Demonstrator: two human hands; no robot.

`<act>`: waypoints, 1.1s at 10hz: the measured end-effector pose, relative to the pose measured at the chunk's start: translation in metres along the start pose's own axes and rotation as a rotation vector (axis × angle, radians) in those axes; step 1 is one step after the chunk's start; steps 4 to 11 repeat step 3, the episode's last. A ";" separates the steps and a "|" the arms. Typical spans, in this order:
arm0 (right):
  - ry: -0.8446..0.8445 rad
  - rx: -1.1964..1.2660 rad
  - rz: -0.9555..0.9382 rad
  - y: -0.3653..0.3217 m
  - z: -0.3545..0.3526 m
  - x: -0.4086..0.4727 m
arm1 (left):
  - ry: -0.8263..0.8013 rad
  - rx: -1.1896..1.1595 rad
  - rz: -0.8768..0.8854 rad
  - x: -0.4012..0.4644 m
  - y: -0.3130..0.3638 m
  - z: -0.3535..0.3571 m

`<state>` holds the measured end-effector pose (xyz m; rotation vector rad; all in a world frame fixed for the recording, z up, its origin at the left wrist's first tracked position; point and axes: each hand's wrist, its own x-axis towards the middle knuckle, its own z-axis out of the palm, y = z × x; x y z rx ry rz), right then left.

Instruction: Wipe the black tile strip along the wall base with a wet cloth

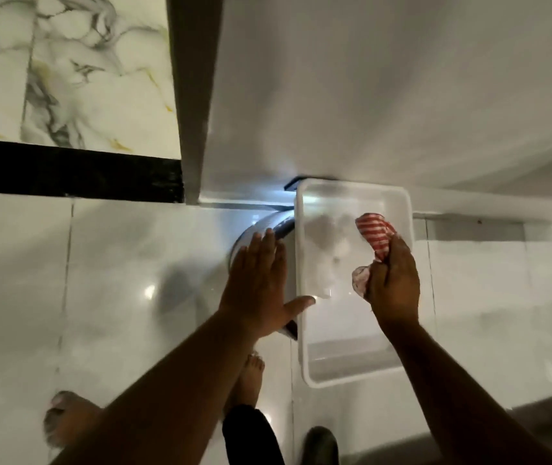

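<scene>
While the left hand (261, 283) lies flat, right-hand fingers (393, 263) grip the cloth (377, 234) (red-and-white striped, bunched) above the white tub (308, 357).

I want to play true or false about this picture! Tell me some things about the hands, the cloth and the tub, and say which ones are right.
1. The right hand holds a red and white striped cloth. True.
2. The left hand is squeezing the cloth. False: it is open and flat, with its thumb on the rim of the tub.
3. The cloth is over the white tub. True.
4. The cloth is wiping the black strip. False: the strip is far to the left, untouched by either hand.
5. The person wears shoes. False: two bare feet show on the floor.
</scene>
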<state>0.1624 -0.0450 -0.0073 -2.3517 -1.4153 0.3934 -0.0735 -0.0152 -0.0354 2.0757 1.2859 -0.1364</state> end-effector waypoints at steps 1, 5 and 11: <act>-0.266 -0.118 -0.074 0.057 0.051 0.005 | -0.045 0.101 0.021 0.020 0.019 0.046; -0.498 -0.276 -0.147 0.096 0.088 0.000 | -0.064 0.151 -0.034 0.015 0.041 0.066; -0.498 -0.276 -0.147 0.096 0.088 0.000 | -0.064 0.151 -0.034 0.015 0.041 0.066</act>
